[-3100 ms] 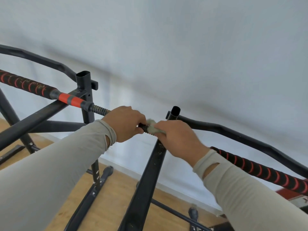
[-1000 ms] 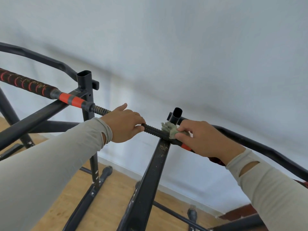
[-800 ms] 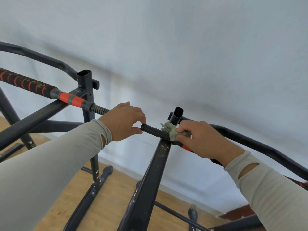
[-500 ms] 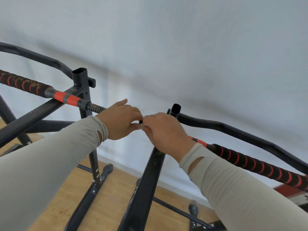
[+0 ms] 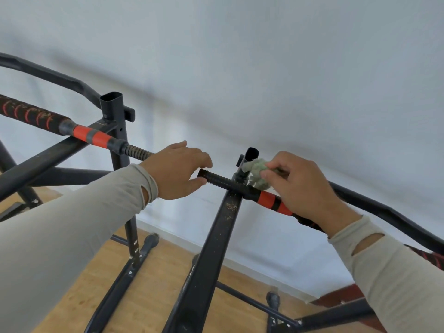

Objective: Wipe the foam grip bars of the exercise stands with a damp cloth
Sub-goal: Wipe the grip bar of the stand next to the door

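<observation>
Pale wall (image 5: 288, 68) fills the background, wood floor (image 5: 153, 284) below. Two black exercise stands in front of me. Left stand upright (image 5: 115, 121) has an open tube top; right stand upright (image 5: 248, 157) the same, its slanted leg (image 5: 216, 236) running down toward me, speckled with debris.

One bar runs across both stands. Left section: black foam grip bar with red marks (image 5: 28, 114), then a red-and-grey banded sleeve (image 5: 92, 137), then bare threaded rod (image 5: 138, 151) that goes under my left hand (image 5: 175, 171). Rod comes out again as a black ribbed section (image 5: 217, 180), crosses the right upright, continues as a second red-banded sleeve (image 5: 271, 201), then passes under my right hand (image 5: 305, 188). Right foam grip bar is mostly hidden by my right forearm; only a bit shows at the right edge (image 5: 432, 259).

Left hand grip: fingers curled over the rod, thumb under, wrapped loosely on the bar just left of the ribbed section.

Right hand grip: fingertips pinching a bunched greenish cloth (image 5: 258, 173), held against the top of the right upright where the bar crosses it. Cloth sits at the joint, not on foam. Can't tell whether it's damp.

Both sleeves (image 5: 60, 248) light beige, thumb holes at the wrists.
</observation>
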`<state>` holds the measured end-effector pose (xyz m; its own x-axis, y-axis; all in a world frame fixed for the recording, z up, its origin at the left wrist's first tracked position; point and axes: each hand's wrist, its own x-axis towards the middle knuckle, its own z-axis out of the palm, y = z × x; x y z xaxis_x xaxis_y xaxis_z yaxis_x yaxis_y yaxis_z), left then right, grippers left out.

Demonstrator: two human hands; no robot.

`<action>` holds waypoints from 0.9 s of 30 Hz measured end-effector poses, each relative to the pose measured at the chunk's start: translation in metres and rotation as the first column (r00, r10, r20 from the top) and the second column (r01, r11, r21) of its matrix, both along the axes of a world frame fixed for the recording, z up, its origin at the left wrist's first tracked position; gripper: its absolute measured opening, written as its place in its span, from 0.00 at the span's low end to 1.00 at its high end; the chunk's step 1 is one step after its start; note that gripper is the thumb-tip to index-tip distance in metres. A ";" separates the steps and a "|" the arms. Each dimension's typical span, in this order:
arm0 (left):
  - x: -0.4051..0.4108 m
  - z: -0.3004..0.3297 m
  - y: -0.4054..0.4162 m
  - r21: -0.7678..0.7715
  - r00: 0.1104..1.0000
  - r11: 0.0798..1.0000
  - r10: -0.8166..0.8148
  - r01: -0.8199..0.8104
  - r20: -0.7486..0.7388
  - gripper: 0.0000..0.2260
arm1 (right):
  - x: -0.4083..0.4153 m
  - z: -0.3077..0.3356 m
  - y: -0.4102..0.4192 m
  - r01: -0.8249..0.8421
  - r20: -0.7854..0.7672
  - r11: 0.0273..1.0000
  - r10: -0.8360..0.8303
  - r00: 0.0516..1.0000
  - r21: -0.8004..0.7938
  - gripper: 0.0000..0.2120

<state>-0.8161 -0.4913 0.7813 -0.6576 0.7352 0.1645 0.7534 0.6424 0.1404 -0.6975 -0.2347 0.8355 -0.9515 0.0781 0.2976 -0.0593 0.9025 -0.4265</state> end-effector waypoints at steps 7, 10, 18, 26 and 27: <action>-0.001 0.007 0.005 0.007 0.996 1.000 0.016 -0.017 0.086 0.08 | -0.002 -0.022 -0.044 -0.231 0.167 0.909 0.182 0.969 0.348 0.10; 0.000 0.007 0.006 0.072 0.993 0.997 0.011 -0.020 0.115 0.12 | -0.015 -0.023 -0.065 -0.235 0.127 0.888 0.200 0.972 0.396 0.06; 0.007 0.006 0.002 0.173 0.992 0.983 0.049 -0.069 0.117 0.13 | -0.029 -0.029 -0.094 -0.250 0.112 0.855 0.224 0.968 0.454 0.10; 0.003 0.010 0.005 -0.026 0.998 0.999 0.042 -0.041 0.043 0.06 | 0.016 -0.012 -0.047 -0.128 0.128 0.912 0.084 0.988 0.391 0.21; 0.007 0.013 0.005 -0.041 0.998 0.998 0.055 -0.053 0.037 0.09 | 0.020 -0.014 -0.043 -0.083 0.116 0.936 0.046 0.992 0.343 0.14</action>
<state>-0.8087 -0.4866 0.7941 -0.7016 0.7041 0.1096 0.7122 0.6875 0.1419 -0.6776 -0.2774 0.8218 -0.9782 -0.0746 0.1940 -0.0944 0.9910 -0.0949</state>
